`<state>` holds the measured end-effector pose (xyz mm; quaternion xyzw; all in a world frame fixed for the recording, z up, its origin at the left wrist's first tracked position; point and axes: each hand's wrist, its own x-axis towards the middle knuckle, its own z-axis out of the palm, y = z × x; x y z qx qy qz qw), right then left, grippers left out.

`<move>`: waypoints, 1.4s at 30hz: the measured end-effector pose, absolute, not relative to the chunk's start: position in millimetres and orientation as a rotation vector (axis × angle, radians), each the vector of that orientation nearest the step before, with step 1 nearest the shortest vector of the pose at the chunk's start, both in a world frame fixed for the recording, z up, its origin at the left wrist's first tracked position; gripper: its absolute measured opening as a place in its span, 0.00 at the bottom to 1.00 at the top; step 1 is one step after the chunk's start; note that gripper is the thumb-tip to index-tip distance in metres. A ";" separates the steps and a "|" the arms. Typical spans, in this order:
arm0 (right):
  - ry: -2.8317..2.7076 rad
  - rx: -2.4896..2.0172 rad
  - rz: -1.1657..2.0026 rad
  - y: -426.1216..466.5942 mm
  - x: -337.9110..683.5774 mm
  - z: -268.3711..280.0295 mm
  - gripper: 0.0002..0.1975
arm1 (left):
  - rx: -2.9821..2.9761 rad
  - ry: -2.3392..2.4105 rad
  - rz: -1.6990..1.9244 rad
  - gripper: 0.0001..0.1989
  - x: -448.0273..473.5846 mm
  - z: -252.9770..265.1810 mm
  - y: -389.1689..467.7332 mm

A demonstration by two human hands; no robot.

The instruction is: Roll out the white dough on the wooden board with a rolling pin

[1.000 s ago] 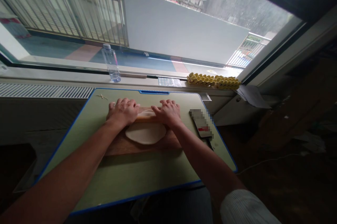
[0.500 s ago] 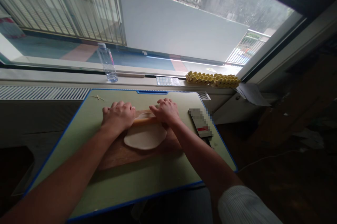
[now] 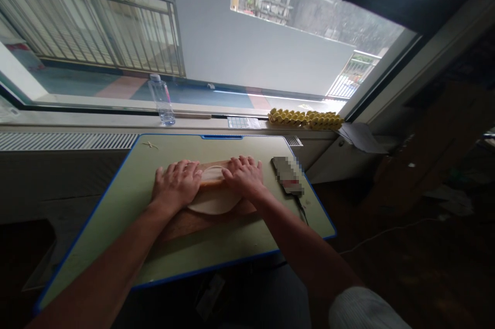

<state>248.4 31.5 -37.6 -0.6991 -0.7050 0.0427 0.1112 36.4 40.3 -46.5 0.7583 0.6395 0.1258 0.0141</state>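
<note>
A rolling pin (image 3: 213, 183) lies across a flat oval sheet of pale dough (image 3: 214, 206), with dough showing on both its near and far sides. Over the pin's left end rests my left hand (image 3: 177, 183), its fingers bent forward across it. My right hand (image 3: 244, 174) covers the right end in the same way, thumb pointing inward. Both ends of the pin are hidden under my palms. Beneath the dough is a wooden board (image 3: 185, 225), partly covered by my hands and forearms.
The board stands on a small green table (image 3: 154, 267) with a blue edge. A phone (image 3: 286, 175) with a cable lies at its right; dough scraps (image 3: 150, 144) lie at the far left. A plastic bottle (image 3: 162, 102) and yellow egg trays (image 3: 305, 118) stand on the windowsill.
My hands have rolled over the pin, and their fingers now reach further forward and lie flatter. The pin sits slightly nearer me on the dough. The camera view has shifted a little.
</note>
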 end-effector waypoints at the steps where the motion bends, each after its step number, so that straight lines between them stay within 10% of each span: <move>1: -2.070 -2.053 0.107 26.3 248.1 -38.1 0.31 | 2.374 1.995 0.403 0.30 36.5 -47.7 35.6; 42: -2.136 -2.129 0.372 123.7 253.1 -27.1 0.34 | 2.293 2.004 0.359 0.25 40.5 -42.5 132.6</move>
